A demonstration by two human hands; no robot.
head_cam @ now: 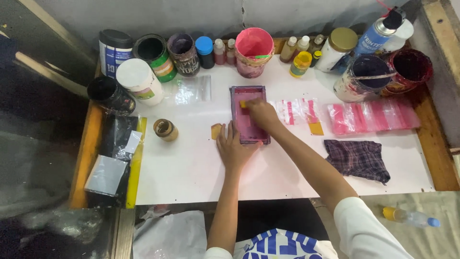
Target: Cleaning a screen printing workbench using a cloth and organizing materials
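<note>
A small pink screen-printing frame (248,93) lies on the white table (191,168). My left hand (234,148) rests flat on the table, fingers pressing the frame's near left edge. My right hand (262,115) is over the frame's mesh, fingers closed on a small yellow scraper (243,103) held against the screen. A second small yellowish card (216,130) lies on the table just left of my left hand.
Paint jars, pots and small bottles line the table's far edge, among them a pink bucket (254,45). Pink-printed clear bags (371,116) and a plaid rag (358,158) lie to the right. A small brown jar (165,129) stands to the left.
</note>
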